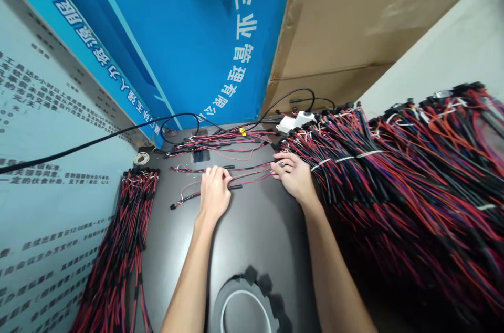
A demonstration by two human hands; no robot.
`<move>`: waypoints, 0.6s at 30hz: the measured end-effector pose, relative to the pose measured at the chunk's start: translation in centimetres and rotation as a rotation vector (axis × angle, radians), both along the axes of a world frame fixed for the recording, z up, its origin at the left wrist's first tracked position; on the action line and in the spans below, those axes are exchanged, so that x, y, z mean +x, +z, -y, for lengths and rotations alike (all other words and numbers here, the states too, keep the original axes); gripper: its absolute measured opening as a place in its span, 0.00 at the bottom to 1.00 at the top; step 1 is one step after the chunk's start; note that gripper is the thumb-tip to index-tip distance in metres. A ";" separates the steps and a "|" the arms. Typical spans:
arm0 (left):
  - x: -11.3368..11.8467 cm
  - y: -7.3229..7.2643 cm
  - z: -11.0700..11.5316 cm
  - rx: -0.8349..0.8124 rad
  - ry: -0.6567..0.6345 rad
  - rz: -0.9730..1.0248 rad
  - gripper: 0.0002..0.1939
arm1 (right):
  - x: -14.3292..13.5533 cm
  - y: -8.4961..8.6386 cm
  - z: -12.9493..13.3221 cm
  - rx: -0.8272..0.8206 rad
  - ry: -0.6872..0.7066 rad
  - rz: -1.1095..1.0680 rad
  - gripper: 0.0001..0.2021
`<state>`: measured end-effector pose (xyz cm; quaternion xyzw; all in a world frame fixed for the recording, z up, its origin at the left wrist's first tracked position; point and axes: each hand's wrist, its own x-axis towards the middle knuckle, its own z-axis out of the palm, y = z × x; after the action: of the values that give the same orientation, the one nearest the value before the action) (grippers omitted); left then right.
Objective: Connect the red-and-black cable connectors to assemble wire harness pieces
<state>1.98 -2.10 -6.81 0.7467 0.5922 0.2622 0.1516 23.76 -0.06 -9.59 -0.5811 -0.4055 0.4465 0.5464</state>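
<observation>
On the grey table (252, 222), my left hand (214, 191) is closed, thumb and fingers pinched on a thin red and black wire harness (252, 176). My right hand (290, 173) pinches the same wires farther right, near their end. The harness runs between both hands, with a black connector (173, 207) lying left of my left hand. Just behind it lies another wire harness (189, 169) with a black sleeve. The fingertips of both hands partly hide the wires.
Bundled harnesses (134, 217) hang at the left, and a large pile (378, 165) fills the right. Loose wires (224, 138) and white plugs (295, 122) lie at the back. A tape roll (246, 307) sits in front. A black cable (98, 138) crosses the left.
</observation>
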 end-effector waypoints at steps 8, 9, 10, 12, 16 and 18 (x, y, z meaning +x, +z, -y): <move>0.0 -0.2 -0.2 -0.009 0.002 0.065 0.07 | 0.2 0.4 -0.1 -0.005 0.012 0.142 0.27; 0.0 -0.3 -0.2 -0.010 0.003 0.066 0.07 | 0.1 0.3 -0.1 -0.005 0.005 0.155 0.26; 0.1 -0.3 -0.1 -0.013 0.003 0.065 0.07 | 0.1 0.3 0.0 -0.002 -0.001 0.169 0.26; 0.1 -0.3 -0.1 -0.021 0.005 0.061 0.07 | 0.2 0.2 0.1 0.007 -0.006 0.197 0.24; 0.1 -0.3 0.0 -0.034 -0.001 0.056 0.07 | 0.2 0.2 0.3 0.002 -0.010 0.236 0.20; 0.1 -0.4 0.1 -0.032 -0.004 0.059 0.06 | 0.2 0.2 0.4 -0.014 -0.017 0.233 0.20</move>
<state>2.06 -2.16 -7.16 0.7372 0.5903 0.2743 0.1814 23.99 -0.42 -9.37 -0.6361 -0.4583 0.3741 0.4953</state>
